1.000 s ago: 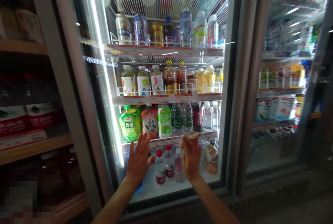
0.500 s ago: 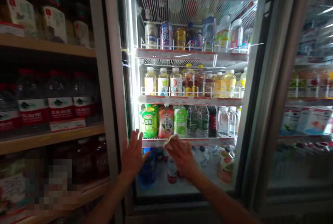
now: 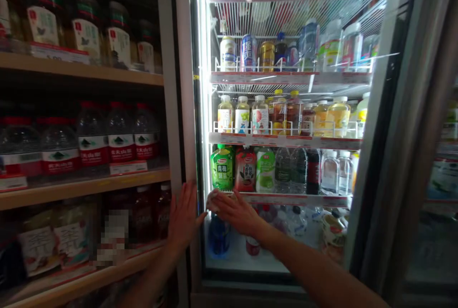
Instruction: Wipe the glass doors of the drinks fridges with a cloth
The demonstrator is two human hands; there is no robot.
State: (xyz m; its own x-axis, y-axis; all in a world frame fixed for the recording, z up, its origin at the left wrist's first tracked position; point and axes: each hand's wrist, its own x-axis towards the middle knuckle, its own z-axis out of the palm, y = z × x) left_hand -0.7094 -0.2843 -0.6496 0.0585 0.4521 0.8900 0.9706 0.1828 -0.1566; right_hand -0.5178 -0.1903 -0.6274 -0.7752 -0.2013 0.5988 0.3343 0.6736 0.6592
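Note:
My left hand [image 3: 184, 216] lies flat, fingers spread, against the left frame [image 3: 183, 107] of a lit drinks fridge. My right hand [image 3: 234, 211] presses a small white cloth [image 3: 212, 197] against the glass door [image 3: 286, 231], low down near its left edge. Behind the glass at that height stand a green bottle [image 3: 222, 168], a red one [image 3: 245, 171] and a pale green one [image 3: 265, 170] on a wire shelf [image 3: 286, 199]. On the fridge floor below my right hand I see a blue bottle [image 3: 219, 235].
Wooden shelves [image 3: 82, 186] on the left carry large water bottles with red labels [image 3: 119, 138] and jars above. Higher fridge shelves hold cans and juice bottles [image 3: 260, 114]. A second fridge door [image 3: 411, 131] stands to the right.
Both hands have slid left along the glass; the left hand went from the pane to the door frame. The right hand with the cloth reached the pane's left edge. My view turned left.

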